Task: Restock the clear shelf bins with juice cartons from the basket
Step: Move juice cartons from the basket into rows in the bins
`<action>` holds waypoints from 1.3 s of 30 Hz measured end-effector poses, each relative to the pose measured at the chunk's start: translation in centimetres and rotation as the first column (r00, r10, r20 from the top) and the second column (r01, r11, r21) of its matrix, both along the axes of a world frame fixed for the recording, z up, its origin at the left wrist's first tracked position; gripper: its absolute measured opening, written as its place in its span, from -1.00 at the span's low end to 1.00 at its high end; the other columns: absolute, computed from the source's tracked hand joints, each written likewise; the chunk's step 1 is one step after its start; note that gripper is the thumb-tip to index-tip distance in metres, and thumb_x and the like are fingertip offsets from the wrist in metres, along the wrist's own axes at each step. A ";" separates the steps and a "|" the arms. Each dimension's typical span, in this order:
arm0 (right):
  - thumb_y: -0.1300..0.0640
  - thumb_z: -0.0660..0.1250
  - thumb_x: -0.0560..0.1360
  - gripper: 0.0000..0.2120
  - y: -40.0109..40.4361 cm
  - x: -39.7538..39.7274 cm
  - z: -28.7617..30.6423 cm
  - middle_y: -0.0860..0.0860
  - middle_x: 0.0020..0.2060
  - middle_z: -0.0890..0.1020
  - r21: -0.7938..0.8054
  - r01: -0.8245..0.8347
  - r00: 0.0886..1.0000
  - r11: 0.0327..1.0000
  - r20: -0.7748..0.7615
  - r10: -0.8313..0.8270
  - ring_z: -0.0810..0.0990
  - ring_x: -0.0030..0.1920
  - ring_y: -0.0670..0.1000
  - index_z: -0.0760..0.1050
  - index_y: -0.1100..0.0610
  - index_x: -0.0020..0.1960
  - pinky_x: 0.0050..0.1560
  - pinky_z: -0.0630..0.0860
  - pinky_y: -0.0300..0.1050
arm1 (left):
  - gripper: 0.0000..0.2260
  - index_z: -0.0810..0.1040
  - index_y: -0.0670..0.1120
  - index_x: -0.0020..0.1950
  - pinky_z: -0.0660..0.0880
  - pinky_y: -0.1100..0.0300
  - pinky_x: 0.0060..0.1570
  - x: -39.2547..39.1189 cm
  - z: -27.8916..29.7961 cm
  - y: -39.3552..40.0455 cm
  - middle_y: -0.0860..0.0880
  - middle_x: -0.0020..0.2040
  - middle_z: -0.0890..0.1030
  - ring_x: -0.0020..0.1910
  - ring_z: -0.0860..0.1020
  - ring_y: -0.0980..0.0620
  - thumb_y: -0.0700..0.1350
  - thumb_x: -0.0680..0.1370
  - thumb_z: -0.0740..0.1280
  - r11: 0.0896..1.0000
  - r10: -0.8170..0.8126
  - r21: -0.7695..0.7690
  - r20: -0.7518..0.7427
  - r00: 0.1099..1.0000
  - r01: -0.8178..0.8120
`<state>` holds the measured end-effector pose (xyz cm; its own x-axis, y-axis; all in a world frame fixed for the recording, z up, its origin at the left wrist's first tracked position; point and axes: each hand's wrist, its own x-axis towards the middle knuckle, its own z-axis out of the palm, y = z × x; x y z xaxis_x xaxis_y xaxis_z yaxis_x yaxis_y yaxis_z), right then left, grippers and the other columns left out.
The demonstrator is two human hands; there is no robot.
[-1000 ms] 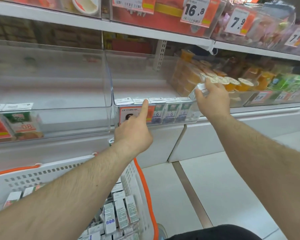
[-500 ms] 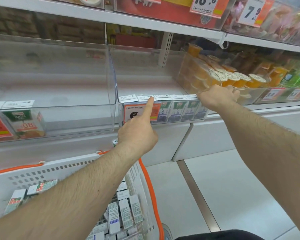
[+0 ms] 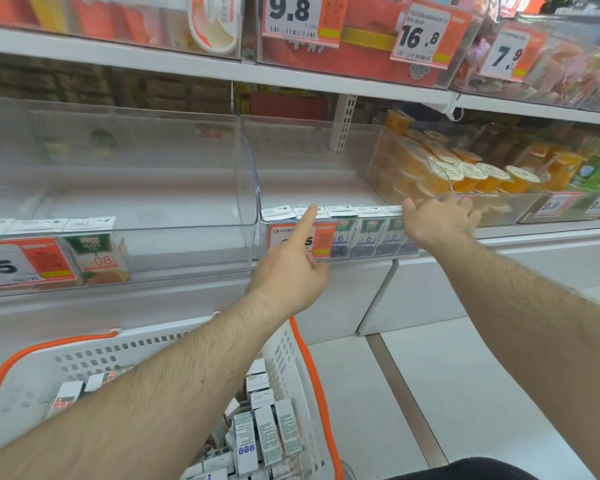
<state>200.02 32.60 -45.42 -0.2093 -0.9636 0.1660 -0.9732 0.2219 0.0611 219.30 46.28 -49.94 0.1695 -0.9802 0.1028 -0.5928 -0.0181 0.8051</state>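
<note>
A row of blue-and-white juice cartons (image 3: 368, 237) stands along the front of the middle clear bin (image 3: 257, 188). My left hand (image 3: 291, 271) points with a straight index finger whose tip touches the carton tops near the row's left end; its other fingers are curled and hold nothing. At the row's right end my right hand (image 3: 433, 223) lies with spread fingers against the last carton, holding nothing. Below, the white basket (image 3: 291, 358) with an orange rim holds several more cartons (image 3: 267, 434), partly hidden by my left forearm.
The left clear bin (image 3: 118, 168) holds a few orange-labelled cartons (image 3: 97, 254) at its front. Orange jelly cups (image 3: 465, 174) fill the bin to the right. An orange price tag (image 3: 323, 239) hangs on the middle bin. Stocked shelves run above; white floor tiles lie to the right.
My right hand set the carton it held into the right end of the row and let go, its fingers now spread. My left index finger stayed on the carton tops.
</note>
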 end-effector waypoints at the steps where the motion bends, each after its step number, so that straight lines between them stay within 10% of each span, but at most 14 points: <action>1: -0.21 -0.12 0.63 -0.36 0.4 0.3 0.0 0.22 0.44 0.33 -0.039 -0.028 0.999 0.999 -0.030 0.027 0.22 0.44 0.25 0.49 0.16 0.36 0.43 0.11 0.22 | -0.29 -0.02 0.32 0.54 0.49 0.25 -0.16 0.3 0.2 0.4 0.07 -0.21 0.58 -0.13 0.57 0.10 -0.10 0.54 0.29 1.000 0.009 -0.023 -0.063 0.998 -0.011; 8: -0.09 -0.02 0.64 -0.55 2.3 6.9 2.7 0.13 -0.05 0.60 -0.106 -0.541 0.825 0.834 0.126 0.551 0.48 0.12 0.22 0.50 0.08 -0.24 0.14 0.30 0.10 | -0.84 0.54 0.09 -0.04 0.43 0.26 -0.21 2.5 0.1 1.4 0.12 -0.20 0.58 -0.13 0.57 0.03 -0.17 0.52 0.28 0.994 0.106 0.025 -0.080 0.991 -0.105; 11: -0.21 -0.09 0.66 -0.42 2.0 11.0 3.8 0.11 0.22 0.59 0.140 -0.629 0.734 0.765 0.431 0.524 0.50 0.22 0.15 0.60 0.08 0.17 0.28 0.35 0.02 | -0.80 0.58 0.08 -0.01 0.50 0.23 -0.07 2.2 0.0 0.5 0.07 -0.09 0.63 -0.05 0.59 -0.01 -0.17 0.50 0.24 0.992 0.057 0.117 -0.009 0.998 -0.055; 15: -0.29 -0.18 0.63 -0.31 0.0 14.6 3.7 0.11 0.46 0.38 0.440 -0.609 0.789 0.660 0.420 0.448 0.42 0.30 0.14 0.43 0.11 0.43 0.31 0.30 0.04 | -0.68 0.49 0.19 0.14 0.57 0.13 -0.09 0.9 0.4 -1.4 0.05 0.02 0.63 -0.09 0.62 -0.05 -0.12 0.48 0.16 0.991 0.040 0.126 -0.008 0.999 -0.038; 18: -0.27 -0.14 0.65 -0.34 -0.9 15.6 3.6 0.08 0.54 0.23 0.546 -0.572 0.820 0.612 0.402 0.407 0.35 0.40 0.13 0.18 0.14 0.56 0.33 0.28 0.02 | -0.80 0.51 0.21 -0.12 0.57 0.10 0.01 0.3 0.6 -2.6 0.13 0.06 0.64 -0.02 0.60 -0.05 -0.07 0.42 0.18 0.983 0.152 0.119 -0.075 0.986 -0.142; 27: -0.33 -0.12 0.62 -0.31 -2.3 17.1 3.4 0.05 0.47 0.35 0.596 -0.560 0.829 0.576 0.399 0.393 0.34 0.44 0.13 0.39 0.12 0.44 0.45 0.23 0.11 | -0.77 0.56 0.10 0.03 0.53 0.16 -0.06 -0.2 -0.6 -2.8 0.10 -0.02 0.65 -0.02 0.59 -0.01 -0.15 0.49 0.21 0.979 0.203 0.032 -0.134 0.970 -0.200; 33: -0.33 -0.04 0.61 -0.41 -2.2 17.8 2.9 0.09 0.21 0.54 0.646 -0.525 0.850 0.554 0.360 0.386 0.54 0.12 0.14 0.54 0.09 0.13 0.21 0.41 0.05 | -0.83 0.55 0.13 -0.14 0.59 0.13 -0.07 -0.3 -0.3 -3.0 0.10 -0.08 0.68 -0.06 0.63 -0.02 -0.14 0.48 0.23 0.974 0.222 0.088 -0.214 0.951 -0.208; 39: -0.47 -0.18 0.52 -0.17 -3.0 14.9 5.0 0.12 0.43 0.40 0.668 -0.449 0.892 0.594 0.305 0.332 0.37 0.39 0.18 0.42 0.06 0.44 0.24 0.30 0.13 | -0.78 0.56 0.13 0.03 0.57 0.11 0.02 -0.4 -0.6 -2.8 0.10 0.01 0.63 -0.01 0.59 0.00 -0.13 0.50 0.23 0.973 0.228 0.064 -0.191 0.955 -0.220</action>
